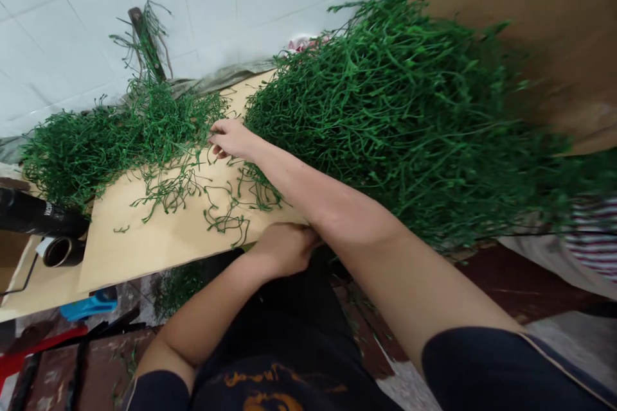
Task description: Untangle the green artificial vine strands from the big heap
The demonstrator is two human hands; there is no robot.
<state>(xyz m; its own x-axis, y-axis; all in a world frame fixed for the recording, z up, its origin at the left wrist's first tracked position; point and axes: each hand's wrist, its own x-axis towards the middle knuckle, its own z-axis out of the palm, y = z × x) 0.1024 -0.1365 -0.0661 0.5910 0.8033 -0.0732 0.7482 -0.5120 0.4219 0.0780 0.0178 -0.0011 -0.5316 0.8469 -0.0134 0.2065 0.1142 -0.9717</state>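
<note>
Green stems everywhere. Our right hand (231,138) is over the tan board (159,237), fingers curled, at the right edge of the smaller green pile (139,125); we cannot tell whether the fingertips meet on a stem or stand apart. Our left hand (284,247) is bunched at the board's front edge, beneath the right forearm; its fingers are hidden, so we cannot tell what, if anything, it grips. The large green pile (376,96) sits just beside that forearm, and loose stems (178,189) lie scattered on the board.

Risks, our judgement: any stem pulled from a pile could drag neighbours along, because they look tangled. The right forearm could snag the large pile and spill it over the front edge. Loose stems near that edge could drop if brushed. Weight on the edge might tip the board if it is unfixed; we can't see its support. A wide sweep left could knock the black cylinder (36,212).
</note>
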